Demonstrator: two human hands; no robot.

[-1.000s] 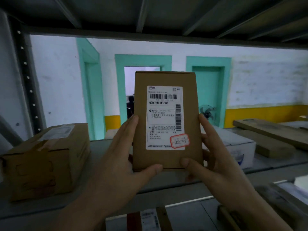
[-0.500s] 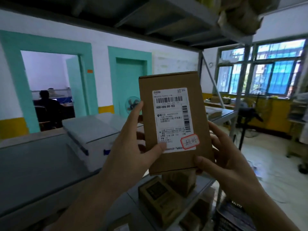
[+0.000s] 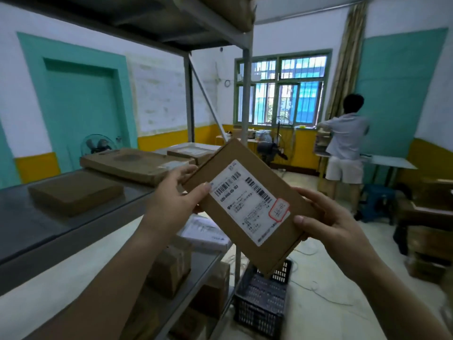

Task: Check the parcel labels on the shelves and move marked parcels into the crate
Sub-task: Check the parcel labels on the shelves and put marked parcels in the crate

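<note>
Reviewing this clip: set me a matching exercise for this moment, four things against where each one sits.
Things:
1. marked parcel
2. dark crate
3. red stamp
4. flat brown parcel

Places:
A. on the floor beside the rack
B. on the grey shelf, left
C. in the grip of the left hand and right hand
D. at a corner of the white label

Pairs: 1-C, 2-A, 3-D, 4-B
</note>
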